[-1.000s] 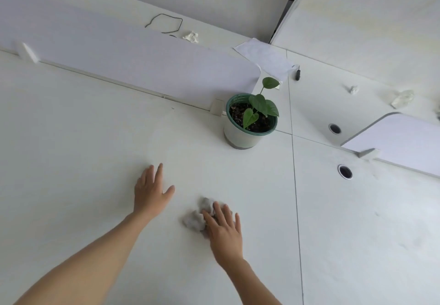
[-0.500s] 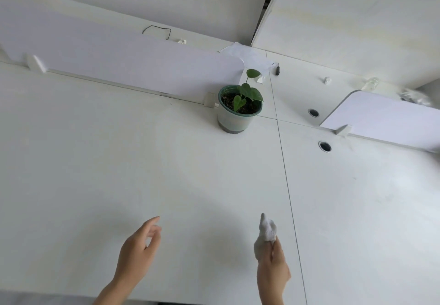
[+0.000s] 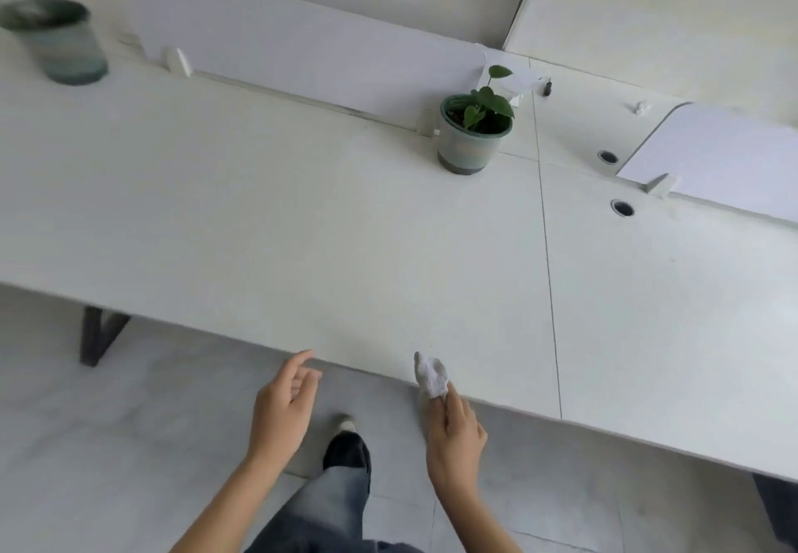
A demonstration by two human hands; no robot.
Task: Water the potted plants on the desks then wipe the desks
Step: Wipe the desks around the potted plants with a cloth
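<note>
Pinching a crumpled white tissue [image 3: 432, 375] between thumb and fingertips, the person's right hand [image 3: 453, 436] holds the wad up just at the near edge of the white desk [image 3: 302, 215], lifted off the surface rather than pressed to it. The left hand [image 3: 283, 410] hangs beside it over the floor, fingers loosely curled and holding nothing.

Farther back, a small potted plant [image 3: 475, 129] with broad green leaves stands against the white divider panel [image 3: 302, 56], close to the seam where the adjoining desk [image 3: 669, 293] begins. A second pot [image 3: 56, 41], blurred, sits at the far left of the same desk.

Whether the soil has been watered I cannot tell; no watering vessel is in view. The desktop looks clean and dry, so I judge wiping here is finished or paused. Scraps and crumpled bits [image 3: 642, 107] beyond the seam suggest the neighbouring desk likely awaits the tissue.
</note>
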